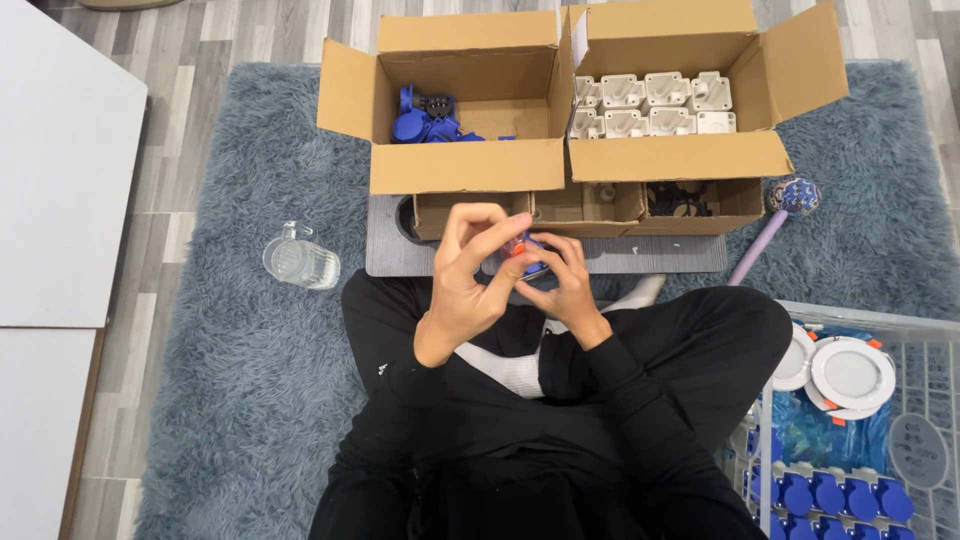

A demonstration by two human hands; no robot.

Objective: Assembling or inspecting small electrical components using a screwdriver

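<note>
Person sits cross-legged on grey rug (250, 380). Basket (930, 330) at right side: rows of blue caps (830, 495) w/ white round discs (852, 372) above, looks like finished stock, partly full. Left hand (470, 285) and right hand (565, 285) meet over lap, fingers of both pinched on one small blue-orange part (527, 255); judged mid-assembly. Clear jar (300, 262) lies on rug. Beyond hands, low trays (585, 205) on grey board. Farther: left box (465, 165) w/ few blue pieces (425, 115), nearly empty; right box (680, 155) w/ white housings (650, 105), plenty left.
</note>
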